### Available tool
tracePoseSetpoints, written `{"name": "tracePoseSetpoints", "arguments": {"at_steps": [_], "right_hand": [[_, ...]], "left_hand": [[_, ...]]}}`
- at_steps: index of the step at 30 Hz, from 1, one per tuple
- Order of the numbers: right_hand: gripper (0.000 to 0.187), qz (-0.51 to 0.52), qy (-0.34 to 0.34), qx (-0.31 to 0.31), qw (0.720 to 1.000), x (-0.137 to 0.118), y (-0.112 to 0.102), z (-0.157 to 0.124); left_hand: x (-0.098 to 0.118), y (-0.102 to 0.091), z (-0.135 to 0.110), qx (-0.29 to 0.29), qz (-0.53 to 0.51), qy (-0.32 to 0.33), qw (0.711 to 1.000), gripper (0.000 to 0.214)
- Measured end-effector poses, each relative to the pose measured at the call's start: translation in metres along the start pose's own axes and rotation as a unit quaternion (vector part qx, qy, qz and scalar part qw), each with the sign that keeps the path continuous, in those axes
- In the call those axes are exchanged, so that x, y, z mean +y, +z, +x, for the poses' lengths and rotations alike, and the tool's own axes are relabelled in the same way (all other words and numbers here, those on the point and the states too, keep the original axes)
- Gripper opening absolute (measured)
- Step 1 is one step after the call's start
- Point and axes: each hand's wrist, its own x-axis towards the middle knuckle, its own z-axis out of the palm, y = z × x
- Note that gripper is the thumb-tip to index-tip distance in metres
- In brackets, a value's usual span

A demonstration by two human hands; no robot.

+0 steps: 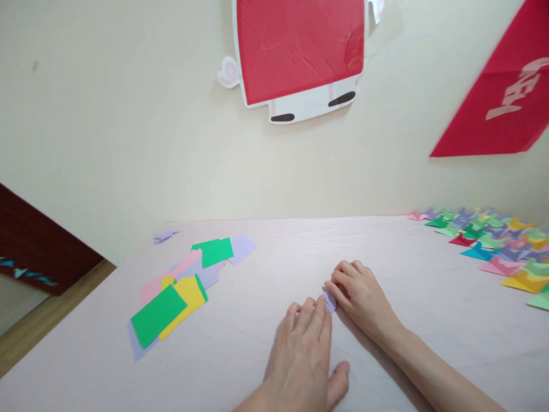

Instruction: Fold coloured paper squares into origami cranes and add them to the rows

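A small piece of folded light purple paper (330, 301) lies on the table between my two hands, mostly covered by fingers. My left hand (302, 349) rests palm down with its fingers stretched out, the fingertips on the paper's left side and the thumb spread away. From the right, my right hand (360, 294) bends its fingers at the paper's upper edge and grips it there. The exact folds are hidden beneath the fingers.
Loose sheets of coloured paper (158, 315) overlap on the left of the pale tabletop (240, 366). A small purple paper piece (165, 236) lies at the far left. Rows of folded paper shapes (493, 240) stand at the right. Behind rises a wall (163, 143) with red decorations.
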Motion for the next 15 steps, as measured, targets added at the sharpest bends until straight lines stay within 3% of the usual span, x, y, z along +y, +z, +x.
{"name": "tracePoseSetpoints", "arguments": {"at_steps": [6,13,15], "right_hand": [[0.015,-0.061,0.012,0.030,0.998,0.002,0.005,0.000],[0.011,0.005,0.036,0.076,0.996,0.010,0.004,-0.008],[0.020,-0.005,0.035,0.078,0.996,0.008,0.008,-0.012]], "left_hand": [[-0.001,-0.001,-0.001,0.006,0.013,-0.001,1.000,0.066],[0.001,-0.003,0.008,0.016,-0.009,-0.018,1.000,0.071],[0.003,-0.003,0.009,0.017,-0.013,-0.019,1.000,0.071]]}}
